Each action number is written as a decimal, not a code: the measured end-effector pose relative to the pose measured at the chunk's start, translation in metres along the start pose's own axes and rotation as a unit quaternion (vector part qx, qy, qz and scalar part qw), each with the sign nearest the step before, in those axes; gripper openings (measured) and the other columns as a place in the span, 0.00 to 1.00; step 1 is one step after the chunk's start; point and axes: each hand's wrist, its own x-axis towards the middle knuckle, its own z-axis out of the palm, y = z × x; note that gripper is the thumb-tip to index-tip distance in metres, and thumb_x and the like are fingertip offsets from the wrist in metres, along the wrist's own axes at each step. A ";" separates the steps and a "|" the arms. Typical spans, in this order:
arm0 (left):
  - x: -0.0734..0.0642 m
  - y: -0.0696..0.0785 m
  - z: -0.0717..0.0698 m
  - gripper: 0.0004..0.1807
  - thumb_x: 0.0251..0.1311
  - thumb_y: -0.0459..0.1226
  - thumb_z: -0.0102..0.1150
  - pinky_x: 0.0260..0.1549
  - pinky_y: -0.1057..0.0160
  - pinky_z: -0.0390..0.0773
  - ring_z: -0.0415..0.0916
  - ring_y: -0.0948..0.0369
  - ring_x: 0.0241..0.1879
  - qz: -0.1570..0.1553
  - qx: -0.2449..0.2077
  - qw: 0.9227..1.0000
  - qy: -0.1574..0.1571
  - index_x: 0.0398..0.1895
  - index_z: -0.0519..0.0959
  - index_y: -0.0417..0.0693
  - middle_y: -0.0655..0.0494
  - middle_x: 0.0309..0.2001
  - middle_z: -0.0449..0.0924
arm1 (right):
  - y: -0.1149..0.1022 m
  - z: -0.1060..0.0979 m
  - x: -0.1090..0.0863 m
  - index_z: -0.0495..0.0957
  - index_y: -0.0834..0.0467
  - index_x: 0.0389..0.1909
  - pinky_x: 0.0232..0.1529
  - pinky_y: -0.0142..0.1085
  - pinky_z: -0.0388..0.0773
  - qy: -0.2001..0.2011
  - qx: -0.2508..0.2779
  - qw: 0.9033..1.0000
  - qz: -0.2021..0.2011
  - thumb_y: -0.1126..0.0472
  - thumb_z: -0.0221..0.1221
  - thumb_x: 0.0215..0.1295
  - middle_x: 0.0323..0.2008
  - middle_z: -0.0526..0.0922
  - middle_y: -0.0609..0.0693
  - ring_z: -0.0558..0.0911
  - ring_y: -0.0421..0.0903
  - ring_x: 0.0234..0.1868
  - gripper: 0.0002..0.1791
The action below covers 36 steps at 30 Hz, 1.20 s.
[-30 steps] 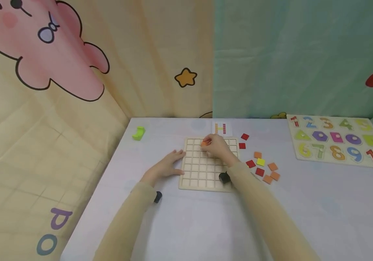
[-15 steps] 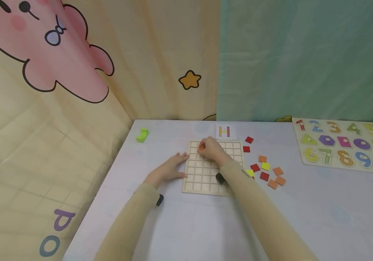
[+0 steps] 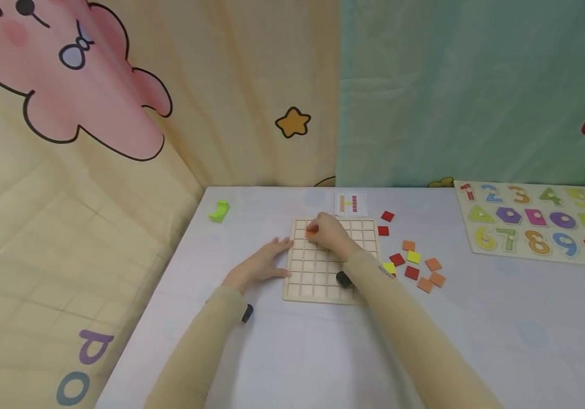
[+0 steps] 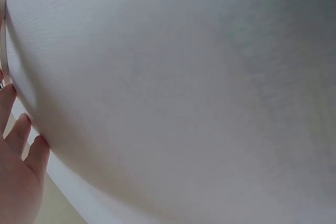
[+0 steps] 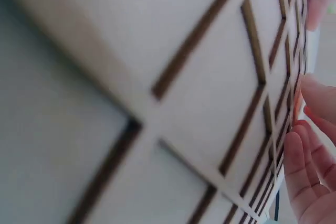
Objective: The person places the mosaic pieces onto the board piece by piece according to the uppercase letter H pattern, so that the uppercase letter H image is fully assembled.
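A pale wooden grid board (image 3: pixel 308 278) lies on the table. Over its upper left squares, my right hand (image 3: pixel 329 233) pinches an orange square tile (image 3: pixel 311 232) between thumb and fingers. In the right wrist view the tile (image 5: pixel 297 103) shows as a thin orange edge close against the grid, with the fingers (image 5: pixel 295 156) beside it. My left hand (image 3: pixel 265 262) rests at the board's left edge, fingers extended and thumb spread. The left wrist view catches only part of that hand (image 4: pixel 21 171), its fingertips on the white table surface near the board's edge.
Right of the board lie several loose tiles, among them a red tile (image 3: pixel 412 272), a yellow tile (image 3: pixel 413 257) and an orange tile (image 3: pixel 432 264). A pattern card (image 3: pixel 352 204) sits behind the board. A number puzzle board (image 3: pixel 538 221) is far right; a green block (image 3: pixel 219 211) is back left.
My right hand has moved a little left over the board with the orange tile, toward the upper left squares. The left hand stays at the board's edge. The head view shifted slightly.
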 end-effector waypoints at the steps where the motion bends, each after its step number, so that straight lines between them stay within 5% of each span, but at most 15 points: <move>1: 0.000 0.000 0.000 0.48 0.56 0.46 0.69 0.77 0.48 0.43 0.36 0.51 0.80 -0.002 0.000 1.000 0.000 0.78 0.54 0.52 0.57 0.79 0.46 | 0.002 -0.003 -0.003 0.83 0.63 0.52 0.56 0.44 0.78 0.000 0.016 1.000 0.007 0.64 0.65 0.62 0.51 0.81 0.58 0.80 0.53 0.51 0.18; 8: -0.002 0.004 -0.004 0.49 0.56 0.46 0.69 0.77 0.49 0.41 0.34 0.53 0.80 -0.020 -0.001 1.000 -0.009 0.78 0.53 0.54 0.58 0.79 0.44 | 0.035 -0.056 -0.046 0.79 0.58 0.58 0.54 0.47 0.79 0.028 0.125 0.989 0.072 0.56 0.63 0.65 0.58 0.80 0.57 0.80 0.54 0.55 0.21; 16: -0.004 0.000 -0.011 0.49 0.56 0.45 0.69 0.77 0.47 0.41 0.33 0.51 0.80 -0.017 0.001 1.000 -0.009 0.78 0.52 0.52 0.56 0.80 0.45 | 0.104 -0.109 -0.127 0.72 0.57 0.65 0.53 0.46 0.80 0.050 0.115 0.978 0.169 0.51 0.59 0.69 0.60 0.76 0.60 0.75 0.56 0.57 0.27; 21: -0.004 -0.003 -0.012 0.49 0.57 0.46 0.68 0.76 0.47 0.42 0.34 0.51 0.80 -0.014 0.004 1.000 -0.010 0.78 0.52 0.51 0.56 0.80 0.45 | 0.132 -0.118 -0.168 0.71 0.60 0.65 0.59 0.52 0.76 0.030 0.111 0.978 0.176 0.48 0.58 0.69 0.60 0.76 0.64 0.74 0.59 0.59 0.29; 25: -0.004 -0.001 -0.012 0.49 0.57 0.45 0.68 0.76 0.46 0.42 0.34 0.50 0.80 -0.012 0.000 1.000 -0.008 0.78 0.53 0.50 0.54 0.80 0.45 | 0.142 -0.120 -0.183 0.71 0.60 0.64 0.59 0.53 0.75 0.031 0.099 0.979 0.173 0.45 0.60 0.67 0.60 0.76 0.64 0.74 0.59 0.60 0.32; 36: 0.002 0.002 -0.004 0.49 0.57 0.46 0.68 0.76 0.46 0.42 0.33 0.51 0.80 -0.014 -0.007 1.000 -0.020 0.79 0.51 0.51 0.55 0.80 0.43 | 0.149 -0.119 -0.188 0.73 0.61 0.62 0.60 0.58 0.74 0.006 0.041 0.986 0.159 0.56 0.60 0.68 0.61 0.74 0.66 0.73 0.63 0.59 0.25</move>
